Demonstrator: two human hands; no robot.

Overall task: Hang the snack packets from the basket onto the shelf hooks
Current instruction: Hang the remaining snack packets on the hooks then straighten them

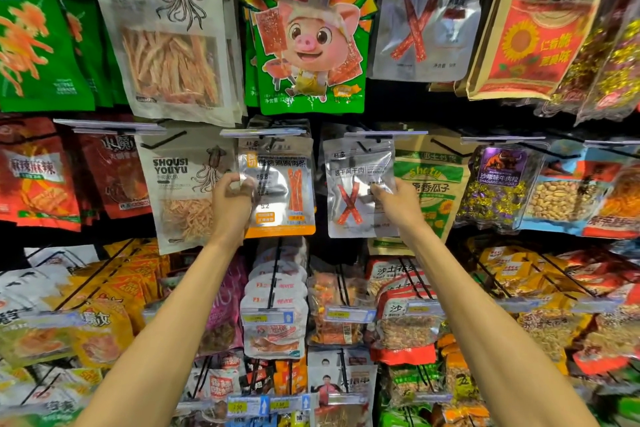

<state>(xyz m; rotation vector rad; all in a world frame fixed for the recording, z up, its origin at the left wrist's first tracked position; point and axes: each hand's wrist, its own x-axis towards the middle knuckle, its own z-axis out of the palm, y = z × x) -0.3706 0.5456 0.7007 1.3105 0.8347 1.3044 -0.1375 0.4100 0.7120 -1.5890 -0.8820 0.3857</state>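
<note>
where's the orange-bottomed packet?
The orange-bottomed packet is centre of the head view, middle row, under the pig packet, its left edge gripped by the left hand. Squid packet on its left, red-X packet in the right hand on its right.

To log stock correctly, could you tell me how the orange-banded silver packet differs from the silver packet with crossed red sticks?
The silver foil packet with the orange bottom band, in the left hand, pictures upright orange strips; the silver foil packet with crossed red sticks, in the right hand, has an all-silver base. Only the orange-banded one prints large numbers. Both are upright, flat pouches.
</note>
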